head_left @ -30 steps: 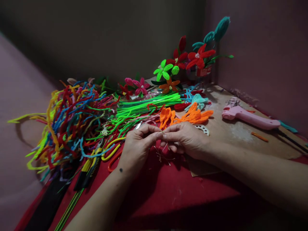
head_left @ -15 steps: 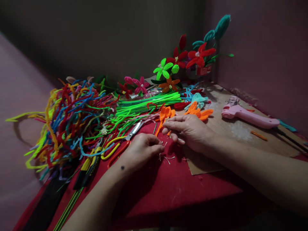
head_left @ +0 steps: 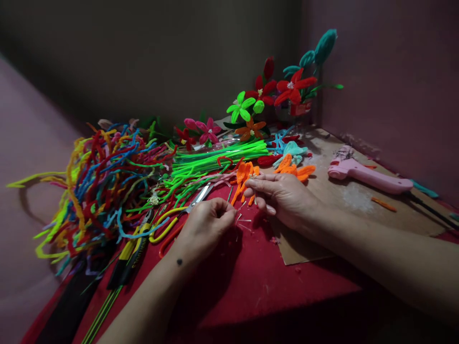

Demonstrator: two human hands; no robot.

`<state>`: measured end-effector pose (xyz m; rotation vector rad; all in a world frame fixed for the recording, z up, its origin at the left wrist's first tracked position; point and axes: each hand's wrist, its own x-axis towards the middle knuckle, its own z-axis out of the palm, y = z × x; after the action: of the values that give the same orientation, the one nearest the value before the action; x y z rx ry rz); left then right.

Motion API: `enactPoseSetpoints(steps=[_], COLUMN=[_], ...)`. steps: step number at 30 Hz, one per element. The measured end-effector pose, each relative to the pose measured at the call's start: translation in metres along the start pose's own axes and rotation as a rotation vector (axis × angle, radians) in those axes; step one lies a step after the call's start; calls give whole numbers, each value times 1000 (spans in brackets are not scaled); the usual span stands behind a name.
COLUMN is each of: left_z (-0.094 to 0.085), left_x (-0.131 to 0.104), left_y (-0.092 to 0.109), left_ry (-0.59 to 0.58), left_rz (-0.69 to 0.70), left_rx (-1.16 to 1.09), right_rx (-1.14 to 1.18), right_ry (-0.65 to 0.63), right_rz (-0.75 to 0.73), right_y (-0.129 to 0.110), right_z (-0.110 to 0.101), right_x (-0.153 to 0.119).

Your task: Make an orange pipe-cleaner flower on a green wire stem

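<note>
My right hand (head_left: 283,196) pinches a small bunch of pale flower stamens (head_left: 253,177) between thumb and fingertips, beside orange petals (head_left: 244,176) lying near the fingertips. To its left, my left hand (head_left: 211,220) has its fingers closed together just above the red cloth (head_left: 258,296); what they hold, if anything, is too small to make out. Thin white stamens (head_left: 244,220) lie loose on the cloth between the hands. Scissors with yellow and orange handles (head_left: 167,229) rest partly behind my left hand.
A heap of coloured pipe cleaners (head_left: 103,191) fills the left, with pliers (head_left: 127,263) beside it. Green pipe cleaners (head_left: 218,157) and finished flowers (head_left: 294,88) stand behind. A pink glue gun (head_left: 369,174) lies on brown board (head_left: 308,248) at right.
My left hand has drawn slightly back and its fingers have curled in more. My right hand stays nearly in place with the stamens. The whole view has shifted a little.
</note>
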<state>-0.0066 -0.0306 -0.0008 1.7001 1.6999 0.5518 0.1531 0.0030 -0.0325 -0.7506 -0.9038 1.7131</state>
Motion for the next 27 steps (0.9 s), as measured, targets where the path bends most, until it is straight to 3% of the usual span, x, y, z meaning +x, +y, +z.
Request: enactPoseSetpoints(steps=[7, 12, 27], left_z=[-7, -4, 10], left_x=[-1, 0, 1], left_y=[7, 3, 8], left_ry=[89, 126, 63], left_rz=[5, 44, 43], left_rx=[-224, -283, -347], right_rx=[13, -24, -45], right_ry=[55, -30, -21], right_rz=[46, 108, 120], right_y=[2, 5, 11], right_z=[2, 4, 7], right_x=[-1, -4, -7])
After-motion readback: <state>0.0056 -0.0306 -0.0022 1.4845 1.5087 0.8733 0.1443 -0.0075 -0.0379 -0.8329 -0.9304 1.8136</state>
